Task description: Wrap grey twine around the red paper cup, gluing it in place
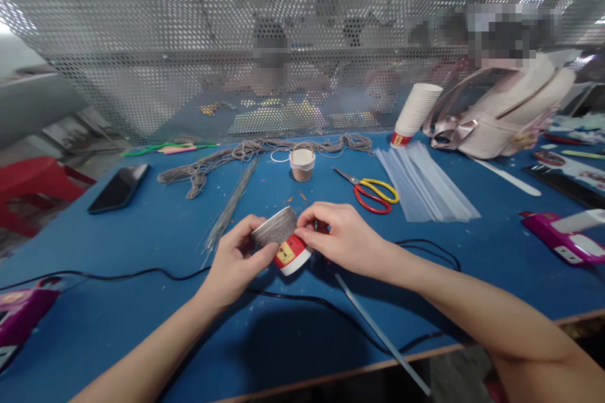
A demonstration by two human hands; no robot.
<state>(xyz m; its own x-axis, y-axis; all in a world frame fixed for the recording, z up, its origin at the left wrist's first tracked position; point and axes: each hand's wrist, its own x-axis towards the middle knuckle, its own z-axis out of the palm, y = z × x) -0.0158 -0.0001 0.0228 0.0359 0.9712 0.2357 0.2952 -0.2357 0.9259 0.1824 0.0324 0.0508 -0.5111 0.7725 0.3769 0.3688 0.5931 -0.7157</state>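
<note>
My left hand grips a red and white paper cup, tilted above the middle of the table. Grey cord is wound in close rows around the cup's upper part. On the cup's right side, my right hand is closed, thumb and fingertips pinched against the wound cord; what lies between them is hidden. Behind the hands stands a small brown cup with a white rim and a handle-like loop. Scissors with one yellow and one red handle lie just beyond my right hand.
Grey cord bundles, cut cords, a phone, stacked paper cups and translucent strips lie around. A black cable crosses the table. One strip overhangs the front edge. A perforated screen stands behind.
</note>
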